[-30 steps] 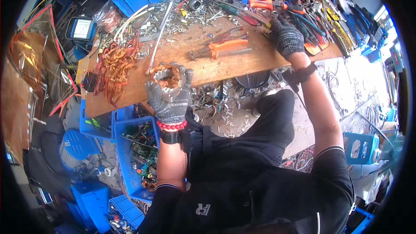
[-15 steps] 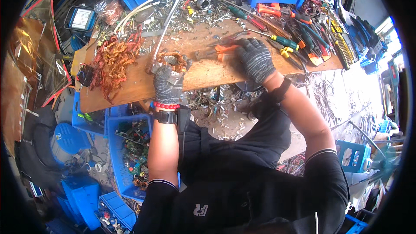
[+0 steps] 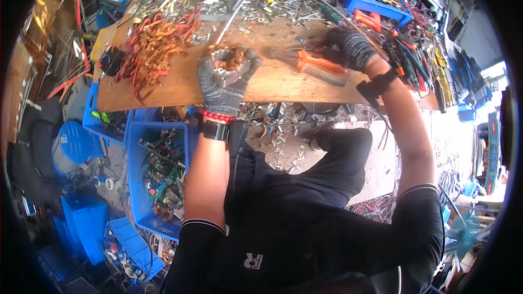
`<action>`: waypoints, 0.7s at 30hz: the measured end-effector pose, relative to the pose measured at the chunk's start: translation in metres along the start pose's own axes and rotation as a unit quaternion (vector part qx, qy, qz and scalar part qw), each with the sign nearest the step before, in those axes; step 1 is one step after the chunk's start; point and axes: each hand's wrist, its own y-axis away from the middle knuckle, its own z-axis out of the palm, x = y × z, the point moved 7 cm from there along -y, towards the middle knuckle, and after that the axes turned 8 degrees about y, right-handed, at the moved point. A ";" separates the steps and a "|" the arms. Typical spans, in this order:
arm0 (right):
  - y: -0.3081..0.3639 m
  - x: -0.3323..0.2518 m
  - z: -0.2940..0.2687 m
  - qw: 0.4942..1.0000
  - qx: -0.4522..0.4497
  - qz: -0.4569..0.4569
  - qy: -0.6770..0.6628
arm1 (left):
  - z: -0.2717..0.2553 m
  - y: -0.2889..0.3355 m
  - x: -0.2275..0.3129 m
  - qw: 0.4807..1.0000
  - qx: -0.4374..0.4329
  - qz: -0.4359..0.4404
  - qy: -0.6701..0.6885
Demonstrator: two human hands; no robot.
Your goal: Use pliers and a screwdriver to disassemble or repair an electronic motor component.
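My gloved left hand point(image 3: 224, 88) is wrapped around a ring-shaped motor stator point(image 3: 229, 69), whose grey toothed metal has scraps of copper winding. It holds the ring just above the wooden board, near its front edge. To the right, pliers with orange handles point(image 3: 321, 67) lie on the board, their jaws toward the stator. Beyond the handles, my gloved right hand point(image 3: 353, 48) is over the board beside the hand tools. Its fingers are dark and smeared, so whether they hold anything is hidden.
A heap of copper wire and red leads point(image 3: 155, 49) lies on the board point(image 3: 272, 90) at left. Metal scraps cover its back. Screwdrivers and pliers crowd the right side, below a blue bin point(image 3: 354, 0) of wire. A blue crate point(image 3: 131, 177) of circuit boards stands below left.
My right hand has let go of the orange-handled pliers and moved right, toward the tools. The pliers now lie on the board. My left hand still holds the stator; the whole view has shifted.
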 end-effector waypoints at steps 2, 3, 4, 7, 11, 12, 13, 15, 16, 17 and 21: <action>-0.002 0.001 0.002 1.000 -0.022 -0.017 -0.007 | 0.000 0.000 0.002 0.999 0.026 -0.002 0.019; 0.000 -0.002 0.003 0.999 -0.017 -0.026 0.016 | 0.001 -0.001 0.004 0.999 0.029 0.008 0.026; 0.002 -0.005 0.000 0.999 0.014 -0.043 0.028 | 0.000 -0.001 0.004 0.999 0.043 0.007 0.032; 0.007 -0.006 -0.002 0.994 0.074 -0.040 0.075 | -0.003 -0.002 0.004 0.996 0.077 -0.002 0.050; 0.025 0.017 -0.012 0.971 0.151 0.133 -0.128 | -0.005 -0.002 0.003 0.996 0.082 -0.005 0.044; 0.032 0.020 -0.016 0.950 0.160 0.164 -0.211 | -0.004 -0.002 0.003 0.996 0.078 -0.008 0.043; 0.039 0.022 -0.019 0.895 0.182 0.191 -0.360 | -0.004 -0.002 0.003 0.997 0.074 -0.007 0.033; 0.060 0.006 -0.039 0.930 0.177 0.216 -0.237 | -0.006 -0.001 0.004 0.997 0.079 0.006 0.011; 0.072 -0.008 -0.039 0.905 0.172 0.237 -0.310 | -0.006 -0.001 0.005 0.997 0.076 0.012 -0.006; 0.083 -0.024 -0.039 0.872 0.180 0.244 -0.383 | -0.006 -0.001 0.004 0.997 0.070 0.011 -0.003; 0.117 -0.114 -0.009 0.793 0.036 0.300 -0.530 | 0.000 0.000 0.001 1.000 0.016 0.004 0.002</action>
